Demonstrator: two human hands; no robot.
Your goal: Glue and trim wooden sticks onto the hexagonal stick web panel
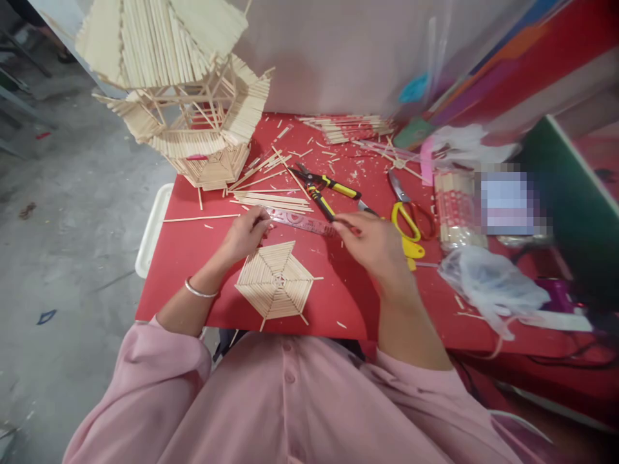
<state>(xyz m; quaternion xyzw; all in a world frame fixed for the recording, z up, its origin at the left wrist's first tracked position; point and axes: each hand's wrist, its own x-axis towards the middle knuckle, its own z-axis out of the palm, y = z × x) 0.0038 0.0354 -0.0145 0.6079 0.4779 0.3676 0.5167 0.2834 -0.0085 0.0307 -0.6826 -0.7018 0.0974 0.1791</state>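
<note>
Ruler (300,221), clear plastic, sits at a slight slant on the red table (188,277), stretched between both hands. Left hand (245,231) has its fingertips bunched together at one end, though I can't tell if they're pinching it or just pressing. Right hand (374,241) is curled at the other end with something slim and reddish by the fingers — can't make out whether it's gripped. Just nearer the body is a flat, web-like stick panel (261,277). Beyond the ruler: loose sticks (271,201), yellow-and-black pliers (345,188), then yellow-handled scissors (399,188) off right. Big tiered stick tower (149,48) stands back left.
</note>
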